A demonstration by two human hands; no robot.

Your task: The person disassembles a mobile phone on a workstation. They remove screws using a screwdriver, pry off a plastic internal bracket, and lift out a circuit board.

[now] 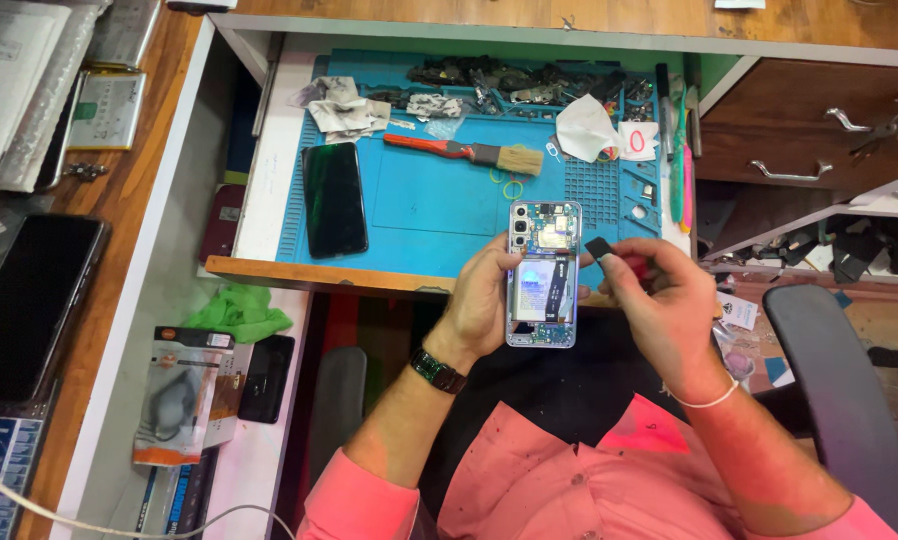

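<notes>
Cradling an opened smartphone [542, 275] from its left edge, the left hand [481, 300] is wrapping its fingers behind the body while the thumb is lying across the exposed inside, near the dark battery in the middle. That grip is closed firmly round the phone, which is hanging face-down-side-up just in front of the drawer's wooden lip, above the person's lap and not resting on anything.

The right hand [659, 295] is pinching a small tool with a flat black tip [599, 247], its fingers shut on a reddish handle, and the tip is standing just beside the phone's upper right corner; whether it is touching the frame cannot be told.

To do this well, the left thumb should be pressing on the frame rather than on the battery or the thin board at the top, and the tool should be coming in shallow and flat, since a steep angle could be gouging a cable. Working unsupported in the air looks risky; lowering the phone onto the blue repair mat [439, 200] would be steadying it.

On that mat are lying a dark phone screen [334, 200], an orange-handled brush [464, 152], crumpled tissues [349, 105] and a heap of small dark parts [509, 80].
</notes>
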